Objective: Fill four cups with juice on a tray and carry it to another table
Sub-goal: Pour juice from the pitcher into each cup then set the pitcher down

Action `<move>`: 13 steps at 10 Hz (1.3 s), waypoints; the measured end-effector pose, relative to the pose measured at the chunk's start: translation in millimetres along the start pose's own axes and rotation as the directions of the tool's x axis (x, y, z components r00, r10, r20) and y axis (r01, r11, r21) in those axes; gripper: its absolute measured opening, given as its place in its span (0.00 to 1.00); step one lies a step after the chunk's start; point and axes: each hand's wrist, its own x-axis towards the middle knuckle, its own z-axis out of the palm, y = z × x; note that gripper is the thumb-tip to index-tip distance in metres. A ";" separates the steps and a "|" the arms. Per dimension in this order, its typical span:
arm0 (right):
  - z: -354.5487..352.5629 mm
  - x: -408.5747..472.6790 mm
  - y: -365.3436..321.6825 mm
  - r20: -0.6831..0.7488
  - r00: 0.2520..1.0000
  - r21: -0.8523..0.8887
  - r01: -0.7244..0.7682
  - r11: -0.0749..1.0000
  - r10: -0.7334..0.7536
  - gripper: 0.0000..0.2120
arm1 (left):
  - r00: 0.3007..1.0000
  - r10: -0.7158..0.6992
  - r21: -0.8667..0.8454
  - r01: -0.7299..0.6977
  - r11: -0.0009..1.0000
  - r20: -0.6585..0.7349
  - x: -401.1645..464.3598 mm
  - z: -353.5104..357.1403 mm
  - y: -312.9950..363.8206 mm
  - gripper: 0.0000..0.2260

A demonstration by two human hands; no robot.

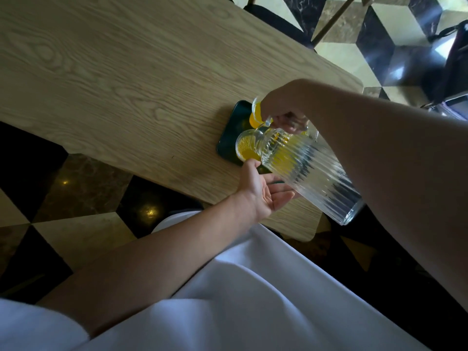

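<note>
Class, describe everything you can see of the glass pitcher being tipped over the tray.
The pitcher is clear ribbed glass with a thick base, tilted steeply, mouth down toward a cup on the dark tray. Only a little orange juice remains near its neck. The right hand grips its top end; the left hand lies open under it.

Tray (229,138) half hidden under pitcher (311,168)

- Both forearms (157,252) are bare from wrist to elbow, no watch or rings visible.
- A short white sleeve (38,328) covers the left upper arm.
- Loose white garment (253,300) in soft folds.
</note>
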 end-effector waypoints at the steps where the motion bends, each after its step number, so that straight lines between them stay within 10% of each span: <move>1: 2.1 -15.6 0.0 -0.041 0.971 -0.162 0.225 0.961 -0.235 0.13 | 0.999 0.009 0.007 -0.009 1.000 -0.044 -1.2 0.5 0.7 0.34; 5: -13.3 -36.6 79.0 -0.216 0.904 0.237 0.414 0.879 -0.368 0.16 | 0.979 0.142 0.173 -0.117 0.978 -0.143 -28.9 15.4 -16.7 0.26; 9: 8.5 -60.5 116.6 -0.500 0.708 0.531 0.706 0.469 -0.499 0.26 | 0.944 0.308 0.304 -0.260 0.917 -0.122 -58.2 20.7 19.7 0.24; 13: 8.2 -70.9 -10.1 -0.553 0.381 0.430 0.892 0.138 -0.741 0.18 | 0.585 0.803 0.580 -0.695 0.425 0.112 -116.8 -9.3 130.6 0.22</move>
